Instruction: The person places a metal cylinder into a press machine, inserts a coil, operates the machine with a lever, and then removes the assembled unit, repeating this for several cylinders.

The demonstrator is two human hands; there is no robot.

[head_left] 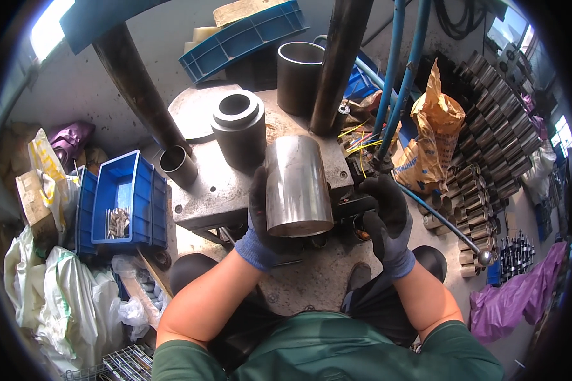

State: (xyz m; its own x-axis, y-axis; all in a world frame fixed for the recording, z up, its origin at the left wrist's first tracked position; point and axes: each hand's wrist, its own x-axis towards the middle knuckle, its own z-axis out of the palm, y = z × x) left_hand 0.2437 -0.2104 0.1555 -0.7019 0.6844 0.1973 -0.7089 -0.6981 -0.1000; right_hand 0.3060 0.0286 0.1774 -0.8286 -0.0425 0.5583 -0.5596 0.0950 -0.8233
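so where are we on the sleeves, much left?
Done, it seems: rows of stacked metal tubes at the right. In hand: the left hand grips a shiny steel sleeve over the press plate; the right hand rests on a black part beside it. How much is left is unclear.

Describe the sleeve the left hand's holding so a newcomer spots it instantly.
Start at the grey steel press table in the middle. At its near edge, the gloved left hand grips a shiny thin-walled steel sleeve. Unlike the dark stepped collar and the dark tube behind it, it is bright, polished and held off the table.
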